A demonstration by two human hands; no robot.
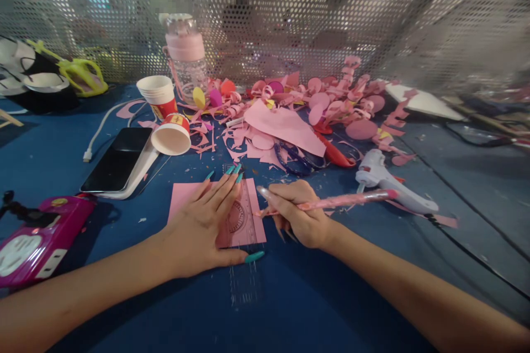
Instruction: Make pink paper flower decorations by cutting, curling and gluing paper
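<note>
Centre of frame: left hand lies flat, fingers spread, on a pink paper sheet and a clear ruler on the blue worktop. Right hand has its grip closed on a pink pen, tip at the ruler's edge. A white glue gun lies right of centre; a phone lies upper left.

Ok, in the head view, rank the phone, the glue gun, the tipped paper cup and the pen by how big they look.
1. phone
2. glue gun
3. pen, long but thin; unsure against the glue gun
4. tipped paper cup
</note>
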